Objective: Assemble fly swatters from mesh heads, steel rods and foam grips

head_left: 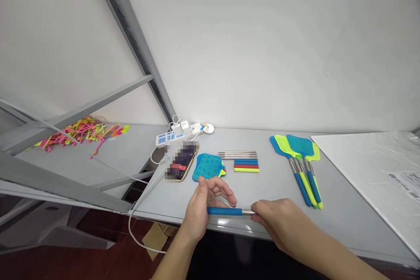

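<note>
My right hand is closed in a pinch on a metal rod. A blue grip sleeve covers the rod's other end. The sleeve's end meets the palm of my left hand, whose thumb and fingers are apart and not wrapped round it. Just beyond my left hand lies a stack of fly swatter heads, blue on top, with yellow and red edges showing. Several bare metal rods lie side by side behind my hands. In front of them are blue, red and yellow grip sleeves.
Several fly swatters in blue and yellow-green lie fanned at the right. Beyond them is a plastic-wrapped white panel. A phone, a power strip and cables are at the left. Colourful small items are heaped past the metal frame.
</note>
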